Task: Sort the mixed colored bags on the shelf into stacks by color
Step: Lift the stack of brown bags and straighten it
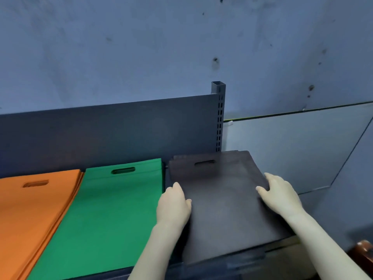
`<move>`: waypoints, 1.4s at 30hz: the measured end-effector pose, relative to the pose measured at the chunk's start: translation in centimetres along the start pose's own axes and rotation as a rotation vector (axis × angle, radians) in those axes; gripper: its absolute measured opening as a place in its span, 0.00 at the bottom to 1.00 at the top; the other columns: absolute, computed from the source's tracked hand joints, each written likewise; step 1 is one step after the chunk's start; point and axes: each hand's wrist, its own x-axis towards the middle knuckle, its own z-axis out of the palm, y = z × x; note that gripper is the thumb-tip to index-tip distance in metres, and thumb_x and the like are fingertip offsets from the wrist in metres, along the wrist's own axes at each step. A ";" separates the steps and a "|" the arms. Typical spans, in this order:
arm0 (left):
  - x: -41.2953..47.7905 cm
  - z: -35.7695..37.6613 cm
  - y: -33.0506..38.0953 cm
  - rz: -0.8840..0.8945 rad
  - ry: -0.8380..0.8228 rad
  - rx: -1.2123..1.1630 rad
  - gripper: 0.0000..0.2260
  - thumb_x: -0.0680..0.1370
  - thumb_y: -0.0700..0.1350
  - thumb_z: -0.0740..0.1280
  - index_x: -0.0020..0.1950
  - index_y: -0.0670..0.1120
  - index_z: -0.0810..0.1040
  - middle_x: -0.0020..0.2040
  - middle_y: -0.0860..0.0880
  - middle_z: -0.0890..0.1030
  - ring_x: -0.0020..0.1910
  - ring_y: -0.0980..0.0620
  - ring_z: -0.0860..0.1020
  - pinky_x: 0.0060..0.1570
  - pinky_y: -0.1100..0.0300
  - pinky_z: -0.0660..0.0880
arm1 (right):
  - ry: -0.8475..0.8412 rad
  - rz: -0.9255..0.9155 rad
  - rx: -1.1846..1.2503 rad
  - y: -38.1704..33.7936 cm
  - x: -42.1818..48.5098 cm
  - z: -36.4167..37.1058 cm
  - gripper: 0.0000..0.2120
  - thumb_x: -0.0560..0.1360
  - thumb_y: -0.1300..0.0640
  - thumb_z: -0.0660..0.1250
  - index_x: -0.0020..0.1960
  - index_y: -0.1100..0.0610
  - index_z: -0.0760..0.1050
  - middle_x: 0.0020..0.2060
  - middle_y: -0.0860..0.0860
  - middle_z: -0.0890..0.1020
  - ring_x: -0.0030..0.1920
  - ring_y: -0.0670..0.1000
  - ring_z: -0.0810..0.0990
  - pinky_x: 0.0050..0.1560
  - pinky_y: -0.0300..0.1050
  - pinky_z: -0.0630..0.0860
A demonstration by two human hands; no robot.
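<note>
Bags of dark brown non-woven fabric (226,201) lie stacked at the grey metal shelf's (125,130) right end; left hand (174,205) and right hand (279,196) press flat, open-palmed, on its 2 side edges. Light, floppy; probably best gripped there.

Three stacks lie side by side on the shelf (125,272): orange bags (30,215) at left, green bags (113,209) in the middle, black bags (226,199) at right; left hand (173,207) rests flat on the black stack's left edge; right hand (280,195) presses its right edge; back panel (101,132) and slotted upright post (219,116) stand behind.
</note>
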 end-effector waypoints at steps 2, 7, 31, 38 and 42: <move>0.4 0.5 0.4 -0.071 0.005 0.009 0.13 0.78 0.50 0.65 0.54 0.43 0.68 0.57 0.43 0.77 0.56 0.42 0.76 0.48 0.54 0.71 | -0.105 0.069 0.032 1.1 1.7 -0.3 0.20 0.77 0.49 0.63 0.64 0.60 0.70 0.61 0.57 0.76 0.62 0.59 0.74 0.54 0.50 0.73; 1.3 1.2 1.1 -0.180 0.007 0.003 0.16 0.76 0.53 0.64 0.55 0.42 0.71 0.57 0.44 0.79 0.57 0.42 0.76 0.50 0.54 0.72 | -0.306 0.102 0.324 2.1 3.7 0.7 0.15 0.75 0.47 0.64 0.50 0.59 0.76 0.48 0.54 0.81 0.46 0.53 0.79 0.45 0.45 0.75; 1.5 -3.8 3.1 -0.073 0.464 -0.752 0.16 0.76 0.36 0.67 0.62 0.43 0.70 0.53 0.51 0.76 0.51 0.52 0.73 0.49 0.61 0.66 | 0.162 -0.253 0.773 -2.6 0.7 -4.0 0.09 0.75 0.66 0.65 0.53 0.57 0.73 0.46 0.50 0.80 0.47 0.52 0.76 0.45 0.44 0.68; 1.9 -2.3 1.5 0.001 0.512 -0.859 0.18 0.75 0.37 0.69 0.63 0.44 0.71 0.55 0.50 0.78 0.55 0.50 0.76 0.55 0.55 0.71 | 0.147 -0.200 1.001 -3.3 -0.4 -1.2 0.14 0.77 0.60 0.65 0.59 0.49 0.70 0.52 0.40 0.78 0.55 0.46 0.77 0.53 0.47 0.72; 2.3 -1.7 1.7 0.059 0.570 -0.867 0.13 0.76 0.35 0.67 0.58 0.45 0.72 0.50 0.52 0.78 0.52 0.50 0.76 0.48 0.64 0.68 | 0.252 -0.192 1.005 -4.0 -0.7 -0.9 0.10 0.78 0.61 0.62 0.55 0.48 0.70 0.49 0.38 0.77 0.51 0.42 0.77 0.49 0.43 0.71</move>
